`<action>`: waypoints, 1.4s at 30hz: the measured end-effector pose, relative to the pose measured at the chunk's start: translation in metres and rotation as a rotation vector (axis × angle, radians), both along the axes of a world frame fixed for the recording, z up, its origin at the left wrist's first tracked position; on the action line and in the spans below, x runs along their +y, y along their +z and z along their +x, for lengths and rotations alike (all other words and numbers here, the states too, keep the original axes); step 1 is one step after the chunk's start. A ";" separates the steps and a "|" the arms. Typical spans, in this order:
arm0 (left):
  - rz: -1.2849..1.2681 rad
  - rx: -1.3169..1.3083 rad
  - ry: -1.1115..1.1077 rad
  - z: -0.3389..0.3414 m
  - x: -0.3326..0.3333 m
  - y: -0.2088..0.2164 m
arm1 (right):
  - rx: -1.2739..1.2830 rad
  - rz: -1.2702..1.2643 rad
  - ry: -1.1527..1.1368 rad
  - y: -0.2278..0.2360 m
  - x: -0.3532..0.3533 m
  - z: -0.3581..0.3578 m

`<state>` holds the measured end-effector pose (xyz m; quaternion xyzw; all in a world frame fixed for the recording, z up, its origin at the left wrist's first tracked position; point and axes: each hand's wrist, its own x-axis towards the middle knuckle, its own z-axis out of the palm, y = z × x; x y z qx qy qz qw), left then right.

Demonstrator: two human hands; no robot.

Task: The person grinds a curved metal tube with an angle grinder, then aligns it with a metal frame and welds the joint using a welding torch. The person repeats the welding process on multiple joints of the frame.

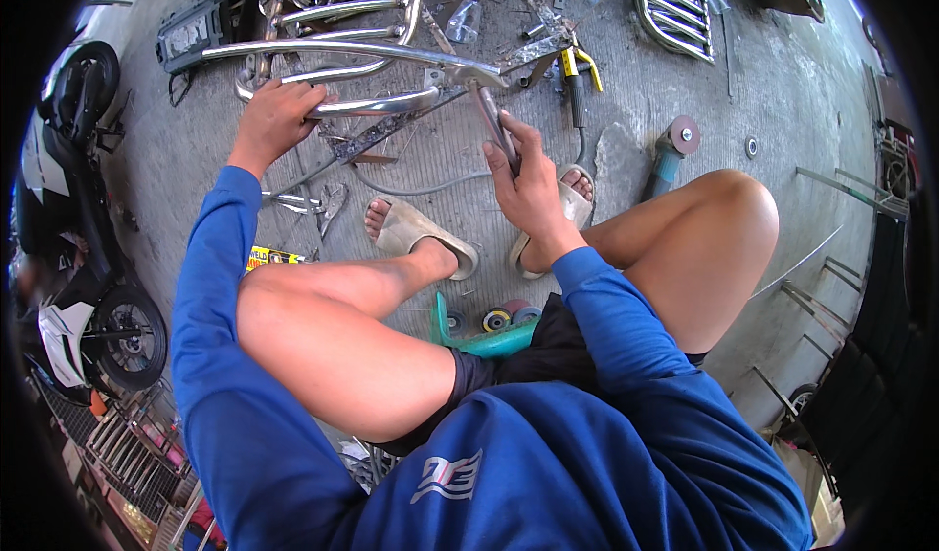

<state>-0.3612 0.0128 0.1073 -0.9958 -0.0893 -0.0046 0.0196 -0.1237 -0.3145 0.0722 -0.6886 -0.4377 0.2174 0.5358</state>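
Black-and-white motorcycle (80, 199) at left; angle grinder (667, 165) on floor (792, 72), small ring (752, 140) nearby.

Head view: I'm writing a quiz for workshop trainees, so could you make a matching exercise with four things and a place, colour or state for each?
Column one
1. Left hand
2. Right hand
3. Angle grinder
4. Electrode holder

Column two
A. Yellow and black
B. Gripping a slim handle
C. Teal-bodied, right of both sandals
D. On shiny metal tubing

Pairs: 1-D, 2-B, 3-C, 4-A
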 end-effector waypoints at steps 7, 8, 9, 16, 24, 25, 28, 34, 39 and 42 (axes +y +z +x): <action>-0.040 0.009 0.075 0.022 -0.004 0.042 | 0.142 -0.124 -0.102 0.018 0.001 0.005; -0.056 -0.001 0.099 0.029 -0.007 0.052 | 0.158 -0.136 -0.110 0.023 0.002 0.007; -0.074 -0.010 0.131 0.037 -0.012 0.062 | 0.172 -0.149 -0.113 0.027 0.002 0.010; -0.064 0.103 0.396 0.086 -0.040 0.102 | 0.070 -0.186 -0.076 0.056 -0.015 0.024; -0.030 0.262 0.399 0.113 -0.061 0.140 | -0.065 -0.093 0.056 0.069 -0.025 0.035; -0.008 0.283 0.396 0.113 -0.064 0.148 | -0.102 -0.109 0.083 0.069 -0.024 0.036; -0.016 0.271 0.384 0.118 -0.071 0.158 | -0.156 -0.195 0.075 0.067 -0.023 0.037; -0.026 0.276 0.379 0.122 -0.064 0.151 | -0.289 -0.206 0.072 0.064 -0.019 0.035; -0.058 0.306 0.431 0.121 -0.061 0.142 | -0.252 -0.225 0.066 0.065 -0.022 0.034; -0.078 0.331 0.408 0.118 -0.058 0.137 | -0.267 -0.088 0.030 0.066 -0.024 0.033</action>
